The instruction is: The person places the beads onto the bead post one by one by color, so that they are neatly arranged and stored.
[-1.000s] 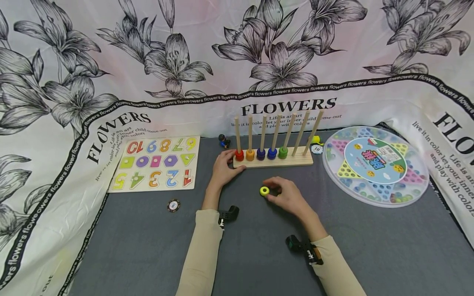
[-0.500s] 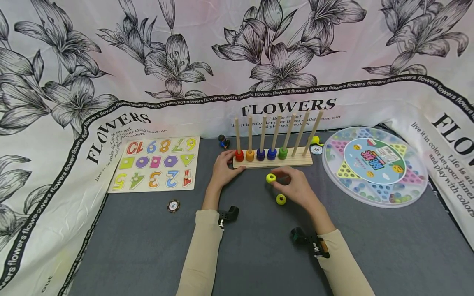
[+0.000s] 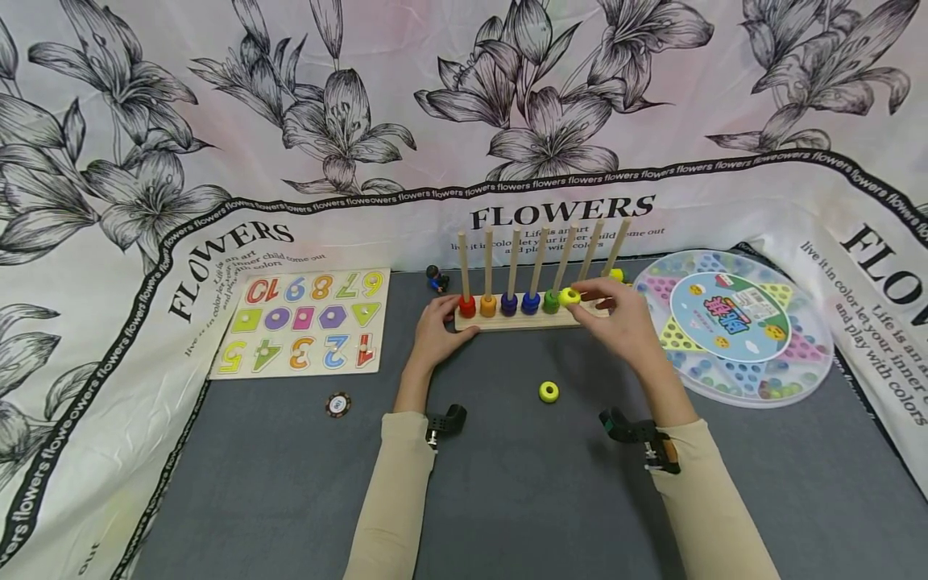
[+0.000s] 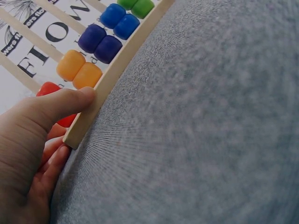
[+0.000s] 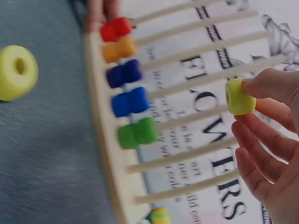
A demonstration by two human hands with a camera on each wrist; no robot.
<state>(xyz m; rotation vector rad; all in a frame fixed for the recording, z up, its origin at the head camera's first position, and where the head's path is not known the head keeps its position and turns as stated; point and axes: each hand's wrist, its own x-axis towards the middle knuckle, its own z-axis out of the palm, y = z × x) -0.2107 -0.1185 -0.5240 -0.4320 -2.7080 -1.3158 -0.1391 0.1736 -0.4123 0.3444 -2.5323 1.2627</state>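
Pinching yellow bead (image 5: pixel 239 97), right grip's (image 3: pixel 616 318) fingertips.

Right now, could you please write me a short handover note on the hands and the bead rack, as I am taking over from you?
Left hand: grips the left end of the wooden rack, thumb on its front edge, steadying it.
Right hand: pinches a yellow bead, held up in front of the rods, not on one.
Done: red, orange, dark blue, blue and green beads sit on the first five rods, two per rod in the wrist views.
Left: the two rightmost rods are bare. A second yellow bead lies loose on the grey cloth in front of the rack.
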